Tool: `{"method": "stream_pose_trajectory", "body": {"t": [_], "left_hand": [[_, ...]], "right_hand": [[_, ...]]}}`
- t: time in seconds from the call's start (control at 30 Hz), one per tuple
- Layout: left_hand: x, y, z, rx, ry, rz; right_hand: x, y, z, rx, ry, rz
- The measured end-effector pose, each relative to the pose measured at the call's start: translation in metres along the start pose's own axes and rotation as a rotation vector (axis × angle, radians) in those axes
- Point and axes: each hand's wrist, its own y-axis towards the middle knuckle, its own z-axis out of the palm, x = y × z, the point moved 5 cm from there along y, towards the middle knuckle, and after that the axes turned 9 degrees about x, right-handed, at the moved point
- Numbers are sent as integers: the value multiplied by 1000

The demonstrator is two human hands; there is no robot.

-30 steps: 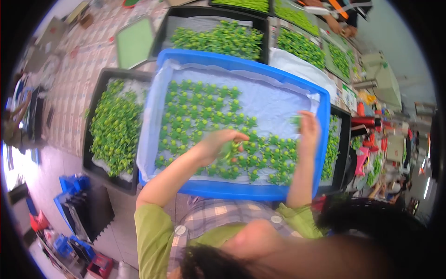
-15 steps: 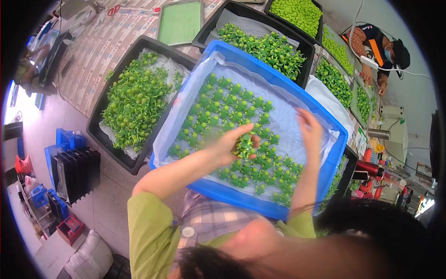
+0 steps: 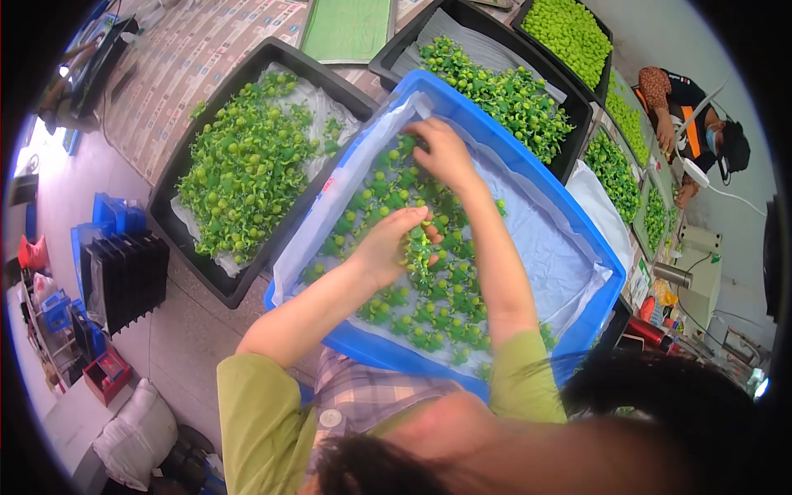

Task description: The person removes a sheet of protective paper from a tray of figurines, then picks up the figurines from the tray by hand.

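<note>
My left hand (image 3: pixel 386 247) is closed around a small bunch of green sprigs (image 3: pixel 418 252), each with a round light-green ball and leaves. It hovers over the middle of a blue tray (image 3: pixel 606 309) lined with a white sheet (image 3: pixel 536 223). Rows of similar leafy sprigs (image 3: pixel 388 309) lie spread on that sheet. Near the tray's far left corner, my right hand (image 3: pixel 445 155) reaches down with bent fingers beside the end sprigs. Its fingertips are partly hidden, and I cannot make out what lies between them.
Left of the blue tray stands a black tray (image 3: pixel 175 177) heaped with sprigs, and another black tray (image 3: pixel 590 124) lies behind. A tray of light-green balls (image 3: pixel 569 37) sits farther back. At right, a person (image 3: pixel 693 124) reaches toward other trays. Stacked black trays (image 3: pixel 124 272) stand on the left.
My right hand has moved from the tray's right side to its far left corner. My left hand still holds the bunch and has shifted slightly left. The view has moved a little.
</note>
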Motion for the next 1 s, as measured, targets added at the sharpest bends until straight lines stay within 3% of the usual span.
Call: {"method": "stream_pose_trajectory", "body": {"t": [0.1,0.17,0.2,0.43,0.63,0.77,0.87,0.9,1.0], "left_hand": [[3,1,-2,14,28,-22],[4,0,1,10,25,-30],[4,0,1,0,20,-28],[-2,-6,7,-30,53,16],[-4,-9,11,131,151,60],[1,-7,10,142,182,1],[13,-6,6,16,59,-127],[17,-5,6,21,31,-143],[19,-2,7,15,30,-147]], "right_hand": [[0,-17,-22,10,207,88],[5,-29,-31,74,613,170],[10,-36,-35,113,671,175],[41,-68,-50,178,774,94],[52,-88,-51,279,807,73],[44,-117,-67,203,748,103],[5,-192,-109,94,599,352],[-9,-232,-125,-58,665,472],[-25,-352,-174,-377,475,866]]}}
